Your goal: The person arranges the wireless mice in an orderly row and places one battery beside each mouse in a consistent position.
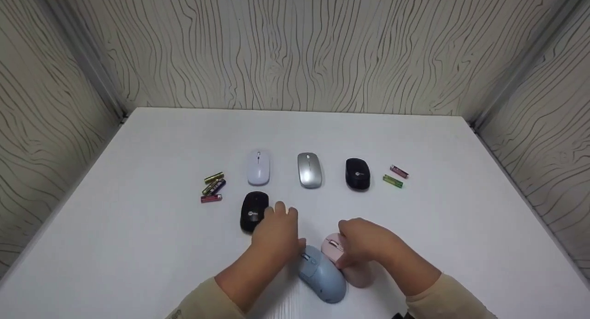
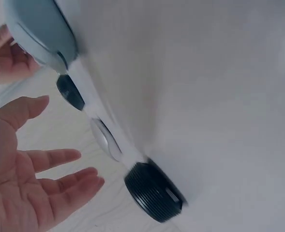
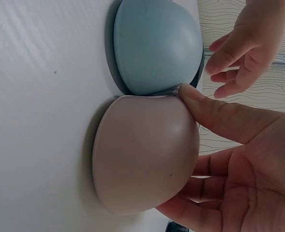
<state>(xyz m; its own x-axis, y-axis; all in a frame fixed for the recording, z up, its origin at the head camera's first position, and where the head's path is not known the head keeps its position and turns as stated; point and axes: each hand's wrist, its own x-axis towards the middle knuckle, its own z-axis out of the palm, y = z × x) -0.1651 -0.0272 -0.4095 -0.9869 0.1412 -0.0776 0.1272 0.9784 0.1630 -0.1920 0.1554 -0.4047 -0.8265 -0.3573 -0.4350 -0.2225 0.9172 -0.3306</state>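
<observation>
A pink computer mouse [image 1: 333, 246] lies on the white table, and my right hand [image 1: 364, 240] grips it with the thumb on one side and fingers on the other. Pressed against its side is a blue mouse [image 1: 322, 277]. My left hand [image 1: 279, 233] hovers between the blue mouse and a black mouse [image 1: 253, 210], fingers spread and apart from both in the left wrist view. In the right wrist view, the thumb [image 3: 200, 104] sits where the pink and blue mice meet.
Farther back stand a white mouse [image 1: 258, 168], a silver mouse [image 1: 309, 170] and another black mouse [image 1: 357, 174] in a row. Several batteries [image 1: 213, 188] lie at the left; a red battery [image 1: 399, 171] and a green battery [image 1: 392, 181] lie at the right. Patterned panels [image 1: 276, 51] surround the table.
</observation>
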